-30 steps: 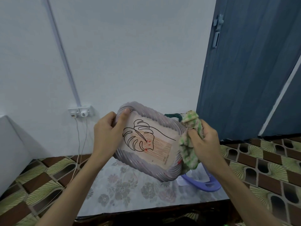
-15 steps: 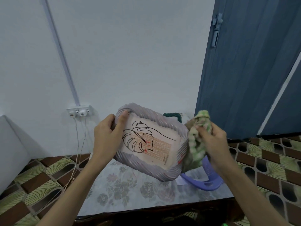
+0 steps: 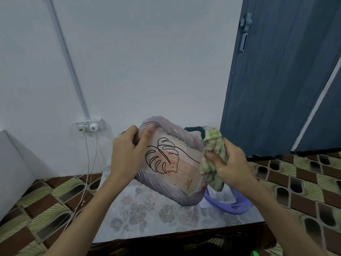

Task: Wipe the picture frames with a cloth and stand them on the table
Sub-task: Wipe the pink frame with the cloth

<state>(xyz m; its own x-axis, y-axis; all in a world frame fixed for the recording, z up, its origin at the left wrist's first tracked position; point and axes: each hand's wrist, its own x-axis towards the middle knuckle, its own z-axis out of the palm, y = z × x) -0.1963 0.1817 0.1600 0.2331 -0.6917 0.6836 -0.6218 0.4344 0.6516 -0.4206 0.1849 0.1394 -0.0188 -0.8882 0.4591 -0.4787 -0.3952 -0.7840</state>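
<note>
A picture frame (image 3: 172, 163) with a ridged grey border and a black leaf drawing is held tilted above the table (image 3: 166, 218). My left hand (image 3: 127, 154) grips its upper left corner, thumb on the front. My right hand (image 3: 228, 163) clutches a bunched green-and-white cloth (image 3: 212, 159) against the frame's right edge. The cloth hides part of that edge.
A purple plastic basket (image 3: 230, 206) sits on the floral tablecloth behind the frame, with a dark green item (image 3: 195, 129) at its back. A wall socket (image 3: 90, 125) with hanging cables is on the left, a blue door (image 3: 276, 80) on the right, patterned floor tiles around.
My right hand has brought the cloth from beside the frame back onto its right edge and a little lower. The frame and my left hand have stayed nearly still.
</note>
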